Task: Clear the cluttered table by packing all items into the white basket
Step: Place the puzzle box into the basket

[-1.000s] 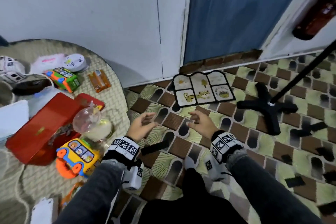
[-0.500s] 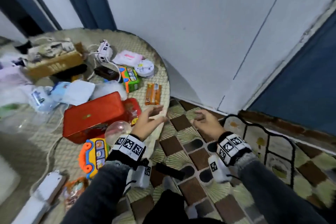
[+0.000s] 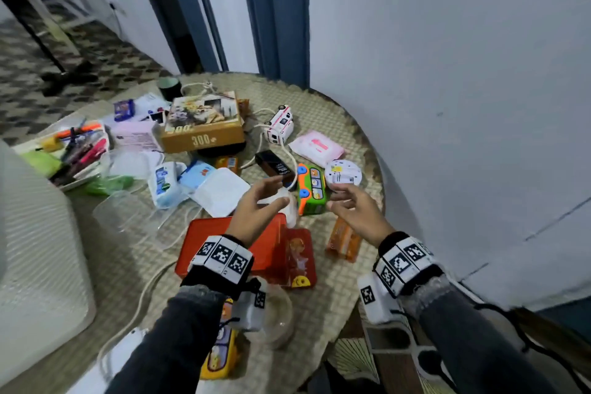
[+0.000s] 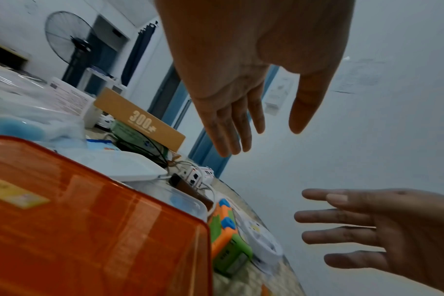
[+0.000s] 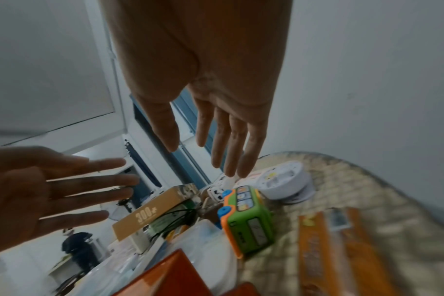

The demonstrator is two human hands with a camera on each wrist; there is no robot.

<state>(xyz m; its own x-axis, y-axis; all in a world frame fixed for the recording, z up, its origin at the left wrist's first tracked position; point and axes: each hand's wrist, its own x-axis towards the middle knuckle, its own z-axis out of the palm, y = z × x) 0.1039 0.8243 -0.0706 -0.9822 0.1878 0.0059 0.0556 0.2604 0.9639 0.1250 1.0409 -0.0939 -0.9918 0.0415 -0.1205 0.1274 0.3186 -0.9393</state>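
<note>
Plainly, the only writing I can read is "300" on the brown puzzle box (image 3: pixel 204 125) at the far side of the round woven table (image 3: pixel 323 99). My left hand (image 3: pixel 259 206) hovers above the red tin (image 3: pixel 204 237), fingers spread, holding nothing. My right hand (image 3: pixel 355 209) hovers just right of the green toy bus (image 3: pixel 311 189), fingers likewise apart and empty. The white basket (image 3: pixel 38 253) stands at the table's left edge; its inside is hidden from me. A tray (image 3: pixel 68 181) beside it holds pens and markers.
</note>
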